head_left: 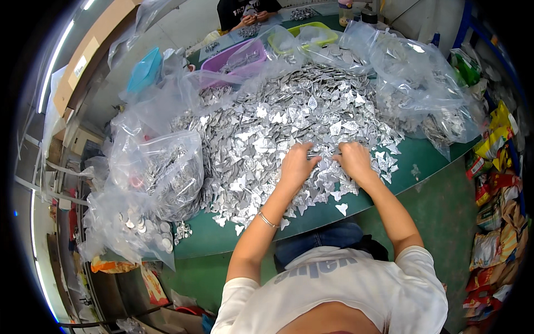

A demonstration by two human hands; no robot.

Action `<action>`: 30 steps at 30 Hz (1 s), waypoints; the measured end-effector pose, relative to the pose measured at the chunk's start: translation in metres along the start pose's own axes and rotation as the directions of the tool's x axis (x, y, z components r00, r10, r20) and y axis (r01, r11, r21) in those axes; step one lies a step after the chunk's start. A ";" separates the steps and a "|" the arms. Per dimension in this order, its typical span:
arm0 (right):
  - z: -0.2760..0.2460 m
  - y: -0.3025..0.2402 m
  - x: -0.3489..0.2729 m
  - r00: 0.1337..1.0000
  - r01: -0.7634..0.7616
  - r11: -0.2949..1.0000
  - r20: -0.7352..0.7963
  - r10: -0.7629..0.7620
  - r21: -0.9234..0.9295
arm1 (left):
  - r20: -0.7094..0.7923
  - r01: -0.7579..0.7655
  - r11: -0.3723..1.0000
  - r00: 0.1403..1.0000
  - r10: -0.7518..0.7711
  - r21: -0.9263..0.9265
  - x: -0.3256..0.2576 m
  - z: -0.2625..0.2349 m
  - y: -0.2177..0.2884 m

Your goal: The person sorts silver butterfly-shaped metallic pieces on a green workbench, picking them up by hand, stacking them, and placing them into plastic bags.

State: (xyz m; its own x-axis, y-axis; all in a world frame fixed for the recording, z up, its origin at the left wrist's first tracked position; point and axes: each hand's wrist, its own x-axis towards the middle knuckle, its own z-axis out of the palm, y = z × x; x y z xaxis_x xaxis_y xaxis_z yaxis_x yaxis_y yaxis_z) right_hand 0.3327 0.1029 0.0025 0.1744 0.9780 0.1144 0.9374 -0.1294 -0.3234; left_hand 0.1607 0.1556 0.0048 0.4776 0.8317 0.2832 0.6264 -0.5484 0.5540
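And here's the left hand [297, 161], half curled, fingertips down in the wide heap of flat silver metal pieces [261, 146], the right hand [354, 158] bent likewise opposite; whether either grips a piece, one cannot tell! The heap sits mid-way on the dark green table [214, 243], probably for two-handed reach, pieces pointing every way, no shared axis, though one pale leaf-shaped metal piece [312, 103] lies lengthwise, running away from the person

lettering [317, 268] marks the white shirt [356, 295] and black shirt [227, 15].
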 end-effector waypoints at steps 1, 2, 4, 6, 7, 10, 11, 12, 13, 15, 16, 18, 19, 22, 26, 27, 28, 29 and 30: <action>0.003 0.002 0.001 0.998 0.053 0.998 -0.038 -0.052 0.024 | -0.009 0.014 0.999 1.000 -0.013 0.031 0.001 0.002 0.001; 0.002 0.005 0.001 0.997 0.064 0.990 -0.057 -0.058 0.123 | -0.019 0.027 0.998 0.999 -0.026 0.062 0.003 0.003 0.001; -0.005 0.007 -0.003 0.995 0.088 0.943 -0.081 -0.065 0.320 | -0.100 -0.026 1.000 0.995 0.024 -0.017 0.001 0.008 -0.011; -0.006 0.021 -0.003 0.999 -0.052 0.756 0.030 0.043 0.653 | -0.088 0.013 0.996 0.996 -0.021 -0.091 0.002 0.006 -0.013; -0.009 0.029 -0.007 0.985 -0.174 0.560 0.138 0.106 0.810 | -0.031 0.087 0.988 0.995 -0.092 -0.126 0.002 -0.001 -0.006; -0.016 0.032 -0.010 0.935 -0.329 -0.221 0.350 0.064 0.918 | 0.011 0.226 0.926 0.972 -0.233 -0.302 0.002 0.000 -0.016; -0.011 0.038 -0.010 0.938 -0.308 -0.450 0.348 0.007 0.838 | 0.021 0.280 0.872 0.955 -0.296 -0.401 0.003 0.000 -0.022; -0.006 0.048 -0.010 0.943 -0.274 -0.651 0.329 -0.039 0.708 | 0.041 0.323 0.805 0.936 -0.350 -0.497 0.005 0.003 -0.028; 0.003 0.055 -0.006 0.935 -0.331 -0.818 0.282 -0.216 0.469 | -0.033 0.262 0.767 0.938 -0.346 -0.586 0.007 0.005 -0.032; 0.008 0.055 -0.006 0.943 -0.303 -0.868 0.254 -0.214 0.394 | -0.158 0.205 0.747 0.910 -0.383 -0.633 0.008 0.003 -0.037; 0.004 0.049 -0.006 0.947 -0.290 -0.889 0.241 -0.213 0.354 | -0.219 0.174 0.738 0.889 -0.403 -0.652 0.007 -0.002 -0.037; -0.012 0.032 -0.009 0.927 -0.205 -0.843 0.374 -0.005 0.497 | -0.198 0.193 0.705 0.880 -0.433 -0.682 0.002 -0.015 -0.038; -0.024 0.022 -0.010 0.908 -0.188 -0.807 0.412 0.074 0.560 | -0.204 0.198 0.719 0.879 -0.432 -0.666 0.001 -0.020 -0.040; -0.010 0.035 -0.008 0.943 -0.271 -0.689 0.329 -0.050 0.672 | -0.320 0.160 0.847 0.877 -0.358 -0.507 -0.003 -0.035 -0.034; 0.005 0.040 -0.011 0.963 -0.183 0.119 0.203 -0.180 0.976 | -0.387 0.097 0.987 0.911 -0.141 -0.130 -0.015 -0.035 -0.037; 0.005 0.024 -0.015 0.987 0.039 0.434 0.034 -0.160 0.900 | -0.327 0.130 0.991 0.936 -0.129 -0.019 -0.019 -0.035 -0.037; 0.003 0.010 -0.018 0.972 0.234 0.696 -0.135 -0.195 0.679 | -0.264 0.153 0.984 0.957 -0.124 0.093 -0.023 -0.035 -0.037; 0.000 0.000 -0.020 0.989 0.148 0.827 -0.062 -0.136 0.543 | -0.272 0.121 0.990 0.957 -0.096 0.075 -0.025 -0.031 -0.037; -0.002 -0.008 -0.021 0.988 0.150 0.887 -0.050 -0.143 0.436 | -0.254 0.094 0.995 0.964 -0.080 0.045 -0.026 -0.028 -0.032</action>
State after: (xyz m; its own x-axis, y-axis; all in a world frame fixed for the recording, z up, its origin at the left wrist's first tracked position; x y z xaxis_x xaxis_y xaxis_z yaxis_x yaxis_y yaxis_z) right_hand 0.3223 0.0831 0.0043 0.0535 0.9770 0.2063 0.7266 0.1036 -0.6792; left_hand 0.1110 0.1544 0.0021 0.2540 0.8675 0.4276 0.6959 -0.4710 0.5422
